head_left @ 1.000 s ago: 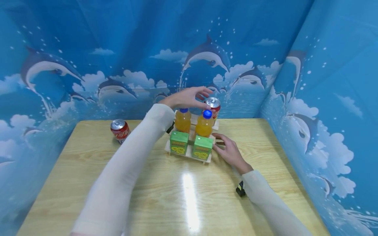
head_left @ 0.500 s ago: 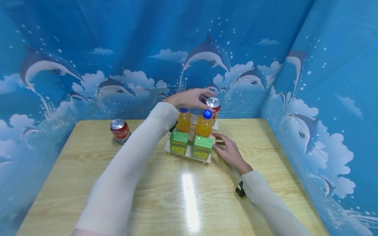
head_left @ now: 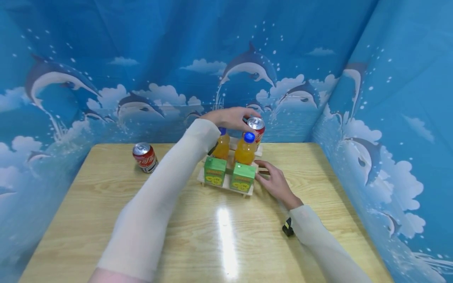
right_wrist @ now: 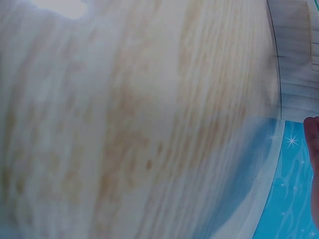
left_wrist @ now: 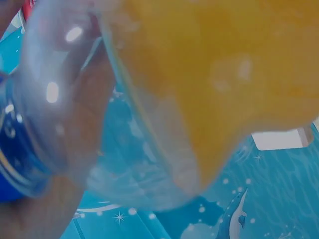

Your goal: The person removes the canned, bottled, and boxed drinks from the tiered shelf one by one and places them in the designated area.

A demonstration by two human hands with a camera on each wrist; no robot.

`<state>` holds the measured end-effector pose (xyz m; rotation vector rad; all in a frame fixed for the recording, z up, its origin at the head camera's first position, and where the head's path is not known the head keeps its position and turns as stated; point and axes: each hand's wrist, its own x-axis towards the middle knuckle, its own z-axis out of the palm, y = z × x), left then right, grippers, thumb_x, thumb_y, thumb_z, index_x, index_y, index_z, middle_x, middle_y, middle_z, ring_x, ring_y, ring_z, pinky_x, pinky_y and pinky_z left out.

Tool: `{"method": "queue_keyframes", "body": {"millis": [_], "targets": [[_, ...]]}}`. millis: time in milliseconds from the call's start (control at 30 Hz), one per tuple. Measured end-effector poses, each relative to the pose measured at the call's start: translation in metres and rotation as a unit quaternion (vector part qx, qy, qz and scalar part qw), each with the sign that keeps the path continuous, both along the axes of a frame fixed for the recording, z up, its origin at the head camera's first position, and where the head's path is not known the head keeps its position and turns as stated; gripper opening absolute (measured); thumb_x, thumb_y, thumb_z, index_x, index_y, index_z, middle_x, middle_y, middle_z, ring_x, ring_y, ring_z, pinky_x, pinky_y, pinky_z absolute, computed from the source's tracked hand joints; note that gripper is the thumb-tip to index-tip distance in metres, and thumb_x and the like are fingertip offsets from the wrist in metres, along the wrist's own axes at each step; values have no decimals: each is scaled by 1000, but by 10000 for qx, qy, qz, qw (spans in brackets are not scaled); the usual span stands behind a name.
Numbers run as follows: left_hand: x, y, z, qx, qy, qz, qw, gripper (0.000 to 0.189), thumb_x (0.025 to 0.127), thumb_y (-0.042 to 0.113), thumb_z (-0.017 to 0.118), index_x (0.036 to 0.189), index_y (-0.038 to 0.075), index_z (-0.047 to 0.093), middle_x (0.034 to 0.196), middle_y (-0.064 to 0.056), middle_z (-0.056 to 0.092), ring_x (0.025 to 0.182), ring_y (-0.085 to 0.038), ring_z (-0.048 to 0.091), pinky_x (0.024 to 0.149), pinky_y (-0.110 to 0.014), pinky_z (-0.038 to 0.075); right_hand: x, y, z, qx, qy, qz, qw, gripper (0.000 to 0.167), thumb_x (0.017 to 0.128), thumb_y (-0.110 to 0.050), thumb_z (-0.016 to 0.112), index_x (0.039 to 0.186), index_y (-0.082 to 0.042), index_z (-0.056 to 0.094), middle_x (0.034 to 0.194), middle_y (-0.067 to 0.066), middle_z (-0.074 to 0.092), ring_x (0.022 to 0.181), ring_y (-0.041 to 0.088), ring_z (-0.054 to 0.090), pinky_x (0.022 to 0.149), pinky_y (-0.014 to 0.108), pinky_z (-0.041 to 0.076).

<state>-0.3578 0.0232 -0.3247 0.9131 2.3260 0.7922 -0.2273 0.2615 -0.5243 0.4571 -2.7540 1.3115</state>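
A small tiered wooden rack [head_left: 228, 184] bears two green juice boxes [head_left: 214, 173] in front, two orange-juice bottles with blue caps [head_left: 245, 152] behind them, and a red soda can [head_left: 257, 125] at the back right. Reaching over the left bottle [head_left: 221, 150], my left hand [head_left: 231, 118] grips the can near its top, thumb on the near side. A bottle [left_wrist: 239, 64] fills much of the left wrist view, hiding most of that hand. My right hand [head_left: 276, 182] holds the rack's right side; in the right wrist view its fingertips [right_wrist: 312, 137] are at the wood's edge.
Another red soda can [head_left: 145, 158] stands upright on the table [head_left: 116, 204], left of the rack and close to my left sleeve. A blue dolphin-print curtain [head_left: 159, 59] surrounds the table at the back and sides.
My left hand has shifted slightly right and down, its fingers closing from loosely spread to round the can's top. My right hand and the rack stay put.
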Motion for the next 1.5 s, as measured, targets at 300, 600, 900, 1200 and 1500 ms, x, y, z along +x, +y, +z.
{"method": "queue_keyframes", "body": {"millis": [300, 600, 900, 1200, 1500], "targets": [[-1, 4, 4, -231, -278, -64, 9993, 77, 104, 46, 74, 169, 25, 38, 162, -6, 50, 140, -24, 55, 118, -43, 52, 3, -1, 2, -134, -48, 58, 9999, 50, 106, -14, 74, 151, -2, 59, 154, 21, 62, 132, 44, 68, 110, 57, 58], [-3, 8, 4, -175, -708, -54, 9973, 81, 99, 46, 80, 165, 25, 38, 152, -6, 55, 135, -23, 59, 116, -45, 56, 3, -2, 1, -107, -52, 28, 9999, 49, 106, -16, 74, 151, -3, 59, 154, 20, 62, 132, 44, 68, 110, 58, 58], [-7, 11, 3, -227, -726, -63, 9971, 83, 98, 48, 80, 166, 25, 38, 148, -3, 59, 133, -21, 61, 112, -41, 58, 3, -1, 1, -133, -25, 11, 9999, 49, 106, -18, 74, 151, -4, 59, 154, 19, 62, 131, 42, 68, 111, 59, 57], [-6, 10, 2, -182, -341, -33, 9992, 77, 100, 47, 78, 164, 22, 42, 143, -4, 62, 124, -20, 66, 105, -37, 61, 3, -1, 1, -123, 17, 26, 9999, 50, 105, -17, 75, 150, -3, 59, 153, 20, 63, 130, 42, 69, 110, 57, 58], [-8, 4, 7, -222, 188, 164, 9994, 86, 99, 52, 78, 168, 20, 38, 147, -4, 61, 124, -20, 66, 107, -38, 60, 2, 0, 0, -117, 42, 12, 9999, 50, 105, -17, 75, 150, -4, 60, 153, 19, 63, 130, 42, 69, 110, 56, 59]]}}
